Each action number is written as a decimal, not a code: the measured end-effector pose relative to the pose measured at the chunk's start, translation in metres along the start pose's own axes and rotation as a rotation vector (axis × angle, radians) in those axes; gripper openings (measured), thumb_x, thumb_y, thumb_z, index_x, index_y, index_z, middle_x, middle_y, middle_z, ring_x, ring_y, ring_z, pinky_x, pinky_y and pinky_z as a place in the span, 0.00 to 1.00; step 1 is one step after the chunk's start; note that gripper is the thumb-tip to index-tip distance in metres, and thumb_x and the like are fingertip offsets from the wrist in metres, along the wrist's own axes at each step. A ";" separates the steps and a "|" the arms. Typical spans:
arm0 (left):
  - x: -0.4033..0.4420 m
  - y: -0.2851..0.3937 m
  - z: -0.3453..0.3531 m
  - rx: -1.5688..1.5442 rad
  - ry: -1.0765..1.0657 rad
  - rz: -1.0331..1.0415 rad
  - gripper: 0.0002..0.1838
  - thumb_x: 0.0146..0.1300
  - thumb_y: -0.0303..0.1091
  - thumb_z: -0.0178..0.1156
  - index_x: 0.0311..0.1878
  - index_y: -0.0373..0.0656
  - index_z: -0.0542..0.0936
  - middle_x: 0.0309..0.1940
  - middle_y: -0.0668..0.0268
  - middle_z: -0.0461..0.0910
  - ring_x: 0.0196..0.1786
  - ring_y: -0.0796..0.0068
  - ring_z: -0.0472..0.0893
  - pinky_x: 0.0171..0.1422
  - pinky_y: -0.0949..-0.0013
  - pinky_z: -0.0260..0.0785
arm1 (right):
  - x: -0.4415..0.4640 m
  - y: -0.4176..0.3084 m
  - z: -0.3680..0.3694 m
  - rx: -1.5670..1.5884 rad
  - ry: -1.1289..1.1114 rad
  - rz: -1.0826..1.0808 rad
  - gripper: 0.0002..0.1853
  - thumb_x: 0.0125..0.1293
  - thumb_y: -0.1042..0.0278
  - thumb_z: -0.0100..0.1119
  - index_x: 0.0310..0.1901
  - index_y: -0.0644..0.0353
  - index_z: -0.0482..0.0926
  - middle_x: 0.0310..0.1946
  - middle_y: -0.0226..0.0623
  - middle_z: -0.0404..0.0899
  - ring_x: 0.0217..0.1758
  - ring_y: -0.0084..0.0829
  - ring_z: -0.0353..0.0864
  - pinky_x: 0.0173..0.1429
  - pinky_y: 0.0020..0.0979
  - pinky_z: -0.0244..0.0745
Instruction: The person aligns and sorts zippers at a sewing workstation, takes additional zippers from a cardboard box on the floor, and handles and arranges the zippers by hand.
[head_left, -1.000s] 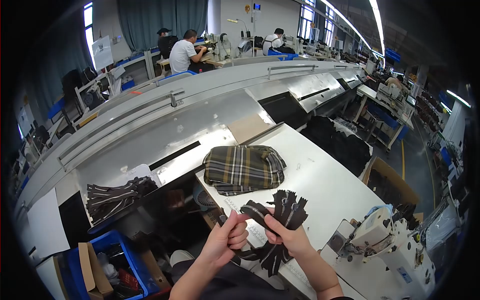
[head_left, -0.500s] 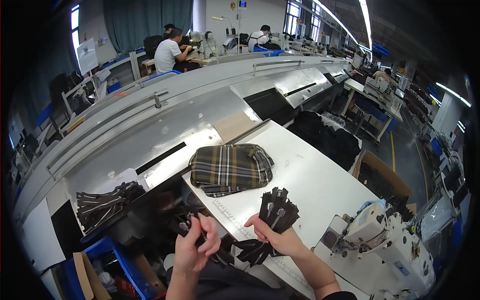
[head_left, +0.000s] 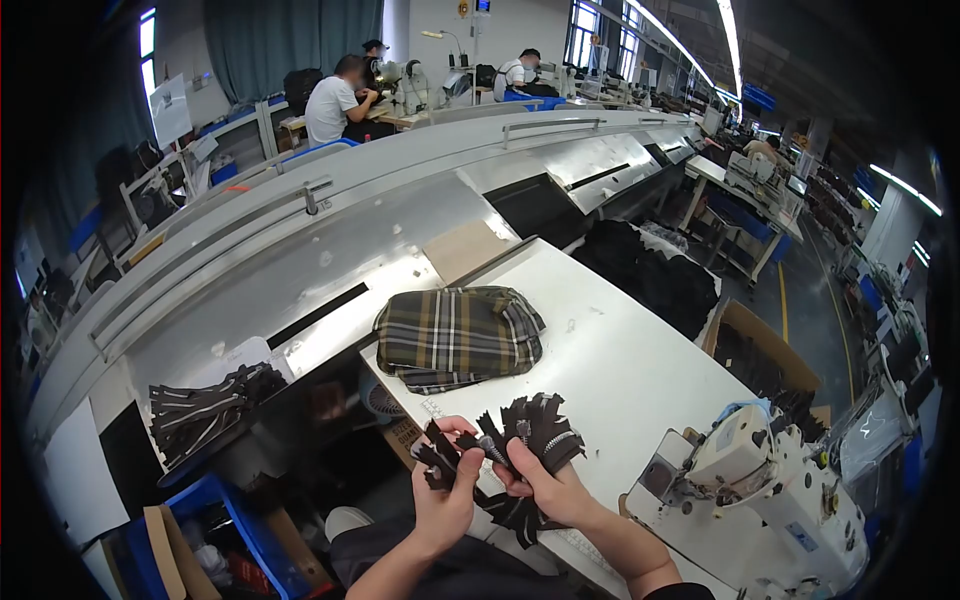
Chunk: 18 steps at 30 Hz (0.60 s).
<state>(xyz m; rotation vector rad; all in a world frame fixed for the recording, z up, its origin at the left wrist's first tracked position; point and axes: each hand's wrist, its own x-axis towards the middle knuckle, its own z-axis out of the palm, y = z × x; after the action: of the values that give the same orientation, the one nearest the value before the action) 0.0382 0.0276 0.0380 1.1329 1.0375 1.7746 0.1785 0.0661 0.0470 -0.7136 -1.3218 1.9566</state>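
Observation:
Dark zippers with metal teeth (head_left: 545, 428) fan out of my right hand (head_left: 552, 490), which is closed round the bundle; their other ends hang below it. Close beside it, my left hand (head_left: 446, 500) pinches the end of a dark zipper (head_left: 437, 455) between thumb and fingers. Both hands are over the front edge of the white table (head_left: 620, 370). Behind them lies a folded stack of plaid fabric (head_left: 455, 335). More dark zippers (head_left: 210, 408) are piled at the left, on the metal surface.
A white sewing machine (head_left: 760, 480) stands at the right. A blue bin (head_left: 240, 530) is at the lower left, a cardboard box (head_left: 765, 345) at the right. Black fabric (head_left: 650, 280) lies beyond the table. Several people sit at machines in the background.
My left hand has come up and right, bringing a zipper end close to the bundle. Half a second ago it was lower left, apart from my right hand, which has shifted little.

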 end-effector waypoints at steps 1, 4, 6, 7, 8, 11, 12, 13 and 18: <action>-0.002 0.005 0.001 -0.040 0.006 -0.046 0.08 0.65 0.30 0.53 0.43 0.35 0.70 0.28 0.71 0.71 0.25 0.86 0.64 0.31 0.81 0.59 | -0.001 -0.001 0.003 -0.011 0.019 -0.026 0.14 0.72 0.60 0.41 0.42 0.64 0.71 0.29 0.29 0.69 0.24 0.17 0.65 0.30 0.21 0.64; -0.004 0.008 -0.003 -0.070 -0.051 -0.079 0.16 0.70 0.38 0.45 0.50 0.34 0.68 0.26 0.68 0.71 0.25 0.85 0.66 0.32 0.80 0.61 | 0.002 -0.008 0.016 -0.146 0.101 -0.192 0.15 0.73 0.60 0.37 0.39 0.63 0.70 0.27 0.29 0.69 0.24 0.17 0.66 0.30 0.20 0.65; -0.001 0.014 0.004 -0.117 0.049 -0.009 0.16 0.71 0.40 0.42 0.48 0.35 0.67 0.25 0.67 0.71 0.25 0.84 0.67 0.31 0.77 0.62 | 0.008 -0.007 0.016 -0.369 0.195 -0.429 0.15 0.73 0.61 0.36 0.38 0.63 0.69 0.25 0.29 0.68 0.23 0.17 0.65 0.29 0.20 0.65; 0.001 0.017 -0.001 -0.252 0.018 -0.075 0.14 0.71 0.41 0.41 0.45 0.38 0.66 0.22 0.69 0.68 0.22 0.84 0.65 0.30 0.77 0.62 | 0.008 -0.007 0.013 -0.295 0.167 -0.349 0.15 0.73 0.60 0.36 0.38 0.63 0.68 0.24 0.29 0.68 0.23 0.18 0.65 0.30 0.21 0.65; 0.004 0.020 -0.006 -0.388 -0.004 -0.146 0.13 0.72 0.42 0.39 0.41 0.41 0.65 0.20 0.70 0.65 0.20 0.83 0.64 0.28 0.77 0.62 | 0.006 -0.007 0.008 -0.221 0.141 -0.269 0.14 0.73 0.60 0.37 0.38 0.63 0.67 0.24 0.29 0.68 0.23 0.18 0.65 0.30 0.23 0.66; 0.016 0.025 -0.024 -0.710 -0.052 -0.304 0.16 0.72 0.47 0.35 0.37 0.47 0.65 0.15 0.75 0.55 0.14 0.84 0.58 0.22 0.79 0.58 | 0.000 -0.009 0.005 -0.079 0.075 -0.072 0.12 0.73 0.63 0.37 0.38 0.64 0.67 0.21 0.27 0.63 0.22 0.16 0.59 0.27 0.21 0.60; 0.019 0.022 -0.024 -0.814 -0.083 -0.290 0.11 0.69 0.42 0.46 0.42 0.44 0.68 0.15 0.75 0.58 0.15 0.86 0.58 0.20 0.82 0.51 | -0.001 -0.012 0.007 -0.071 0.030 -0.043 0.12 0.73 0.64 0.37 0.38 0.64 0.67 0.21 0.26 0.61 0.21 0.15 0.57 0.26 0.20 0.58; 0.019 0.024 -0.022 -0.608 -0.124 -0.290 0.10 0.66 0.38 0.51 0.44 0.43 0.70 0.16 0.76 0.60 0.17 0.87 0.59 0.21 0.82 0.52 | -0.002 -0.014 0.009 -0.063 -0.016 -0.014 0.11 0.73 0.65 0.37 0.38 0.64 0.67 0.21 0.25 0.60 0.21 0.15 0.55 0.25 0.19 0.55; 0.015 0.015 -0.008 -0.150 -0.149 -0.240 0.10 0.52 0.22 0.64 0.39 0.38 0.77 0.23 0.76 0.68 0.27 0.89 0.66 0.31 0.83 0.57 | -0.003 -0.001 0.009 -0.090 -0.011 -0.036 0.09 0.71 0.63 0.41 0.37 0.59 0.67 0.21 0.23 0.63 0.22 0.13 0.59 0.25 0.18 0.56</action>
<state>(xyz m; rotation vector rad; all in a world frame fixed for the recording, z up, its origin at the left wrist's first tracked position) 0.0234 0.0334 0.0539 0.9880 0.8948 1.5275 0.1741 0.0594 0.0513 -0.7176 -1.4269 1.8857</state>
